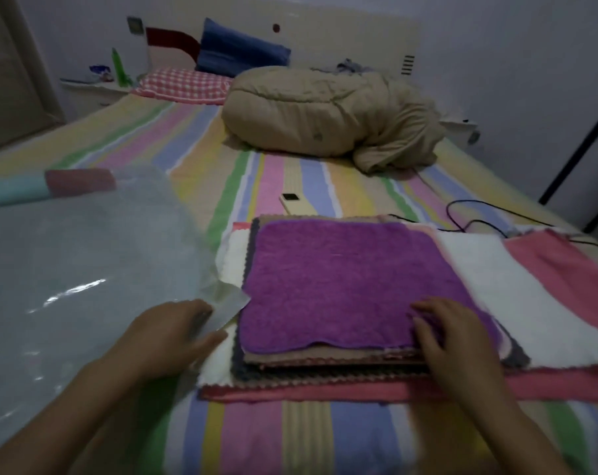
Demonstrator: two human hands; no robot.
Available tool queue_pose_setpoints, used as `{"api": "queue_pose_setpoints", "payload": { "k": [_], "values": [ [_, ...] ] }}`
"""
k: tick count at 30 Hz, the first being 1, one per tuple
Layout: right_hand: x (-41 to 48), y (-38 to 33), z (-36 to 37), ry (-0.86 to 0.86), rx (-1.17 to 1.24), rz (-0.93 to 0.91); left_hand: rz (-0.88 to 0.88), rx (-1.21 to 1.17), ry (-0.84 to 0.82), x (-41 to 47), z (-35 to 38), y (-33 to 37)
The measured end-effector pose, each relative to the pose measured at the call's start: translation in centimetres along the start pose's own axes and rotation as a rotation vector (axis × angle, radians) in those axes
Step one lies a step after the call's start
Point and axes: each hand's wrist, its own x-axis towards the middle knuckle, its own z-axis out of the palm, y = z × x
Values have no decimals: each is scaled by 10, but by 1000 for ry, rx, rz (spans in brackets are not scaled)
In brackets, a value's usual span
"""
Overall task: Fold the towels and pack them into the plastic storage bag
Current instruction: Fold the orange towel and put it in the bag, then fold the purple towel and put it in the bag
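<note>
A flat stack of towels lies on the striped bed, with a purple towel [342, 286] on top. Beneath it show a tan towel, a dark grey one, a white towel [516, 289] and a pink one [564, 265] spreading to the right. The clear plastic storage bag [68, 269] lies to the left, its teal and pink closure strip [44, 186] at the far end. My left hand [167, 334] pinches the bag's corner next to the stack. My right hand [451, 341] rests with fingers spread on the purple towel's near right corner.
A bundled tan quilt [328, 114] sits at the middle of the bed, pillows behind it. A remote control [295, 204] lies just beyond the stack. A black cable [475, 217] runs along the right side. A bedside shelf [95, 84] stands at the far left.
</note>
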Motion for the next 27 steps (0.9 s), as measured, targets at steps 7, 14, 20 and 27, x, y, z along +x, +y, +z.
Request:
{"api": "queue_pose_setpoints", "payload": {
  "k": [7,14,20,27],
  "values": [
    [-11,23,-14,39,-150,367,283,-136,415,1,-9,98],
    [-10,25,-21,-48,-270,516,478,-269,275,6,21,155],
    [-4,37,-24,-4,-160,603,412,-317,334,5,30,156],
    [6,50,-32,-85,-144,675,344,-336,351,3,34,158]
  ]
}}
